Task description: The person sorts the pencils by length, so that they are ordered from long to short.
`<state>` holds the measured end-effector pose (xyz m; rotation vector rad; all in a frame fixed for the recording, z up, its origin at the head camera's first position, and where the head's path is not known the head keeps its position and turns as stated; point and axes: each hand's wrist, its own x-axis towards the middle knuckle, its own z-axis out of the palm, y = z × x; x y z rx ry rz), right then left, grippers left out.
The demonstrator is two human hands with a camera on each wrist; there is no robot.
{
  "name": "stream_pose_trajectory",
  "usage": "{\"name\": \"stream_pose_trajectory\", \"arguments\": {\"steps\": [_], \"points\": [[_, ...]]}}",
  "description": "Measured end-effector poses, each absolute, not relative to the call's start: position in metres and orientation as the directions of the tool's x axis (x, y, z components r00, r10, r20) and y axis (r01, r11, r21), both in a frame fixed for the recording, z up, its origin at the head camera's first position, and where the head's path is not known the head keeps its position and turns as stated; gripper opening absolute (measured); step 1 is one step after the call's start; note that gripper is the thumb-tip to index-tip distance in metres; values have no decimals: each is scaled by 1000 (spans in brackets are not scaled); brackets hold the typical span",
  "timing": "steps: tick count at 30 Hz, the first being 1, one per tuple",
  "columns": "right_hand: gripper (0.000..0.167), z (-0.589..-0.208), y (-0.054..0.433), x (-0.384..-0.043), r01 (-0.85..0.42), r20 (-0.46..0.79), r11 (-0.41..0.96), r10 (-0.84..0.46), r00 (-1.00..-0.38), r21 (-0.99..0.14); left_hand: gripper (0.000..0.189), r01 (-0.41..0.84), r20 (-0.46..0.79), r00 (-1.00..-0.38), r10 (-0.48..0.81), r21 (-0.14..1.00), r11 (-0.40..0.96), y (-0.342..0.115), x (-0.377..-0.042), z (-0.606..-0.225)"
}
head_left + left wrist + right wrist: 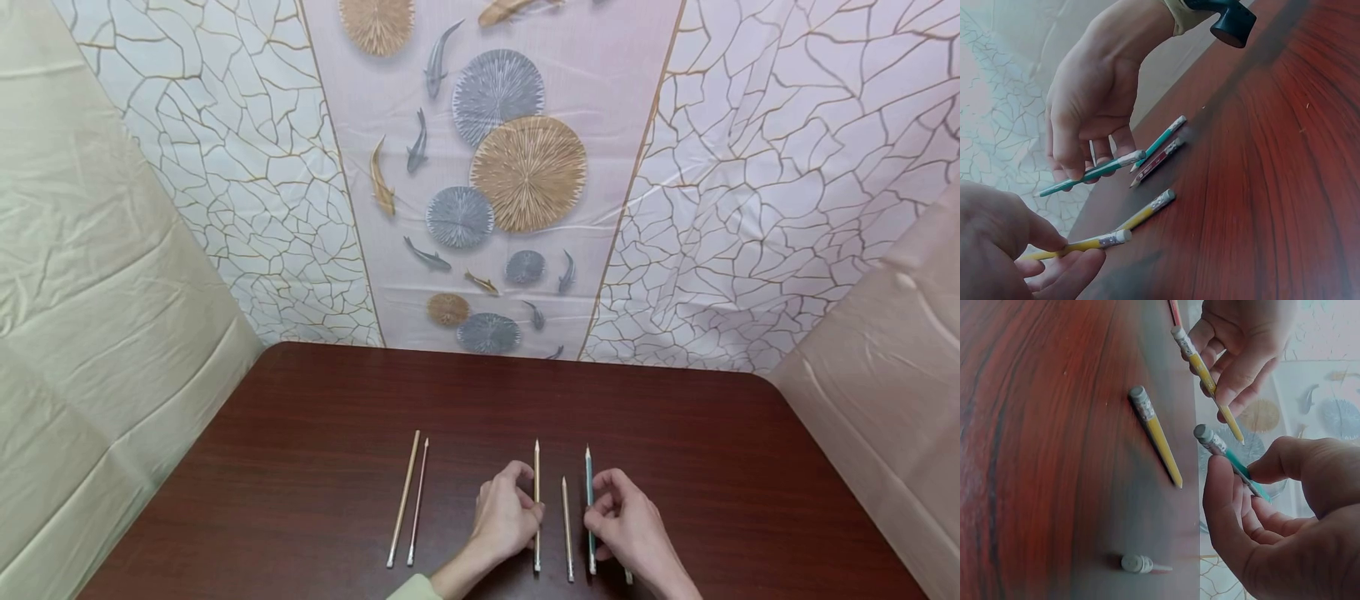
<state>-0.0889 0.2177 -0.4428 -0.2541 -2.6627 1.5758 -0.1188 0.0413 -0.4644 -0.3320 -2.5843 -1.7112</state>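
Note:
In the head view my left hand [504, 512] pinches a yellow pencil [537, 471] between thumb and fingers, its sharpened tip pointing away from me. My right hand [633, 525] holds a teal pencil [589, 479] the same way, roughly parallel to it. Between the two hands a shorter yellow pencil [567, 529] lies on the table. The right wrist view shows the eraser end of the teal pencil [1235, 461] tilted up over the tabletop, with thumb and fingers on its shaft. Beside it, the yellow pencil [1204, 374] in my left hand is tilted too.
On the left of the dark red-brown table [300, 433] lie a long yellowish pencil [405, 498] and a thin reddish pencil [419, 500], side by side. A white eraser end [628, 576] shows beneath my right hand. A patterned cloth [480, 275] hangs behind the table.

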Motion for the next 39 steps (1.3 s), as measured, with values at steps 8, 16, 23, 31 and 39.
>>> {"name": "stream_pose_trajectory", "arguments": {"steps": [8,16,23,31,39], "points": [[39,-442,209,-92,107,-56,433,129,-990,-895,33,157,109,-983,149,917,366,27,-120,-465],[39,-445,200,-94,97,-56,416,108,-993,-904,34,157,114,-985,129,904,397,12,-125,-467],[39,-447,194,-96,86,-57,411,83,-995,-907,33,147,105,-987,119,891,429,4,-126,-470],[37,-448,186,-97,69,-47,414,63,-997,-908,34,133,98,-990,102,891,433,-4,-128,-472],[38,-451,182,-99,77,-65,394,45,-997,-916,34,133,102,-991,92,870,475,-13,-130,-472]]}}
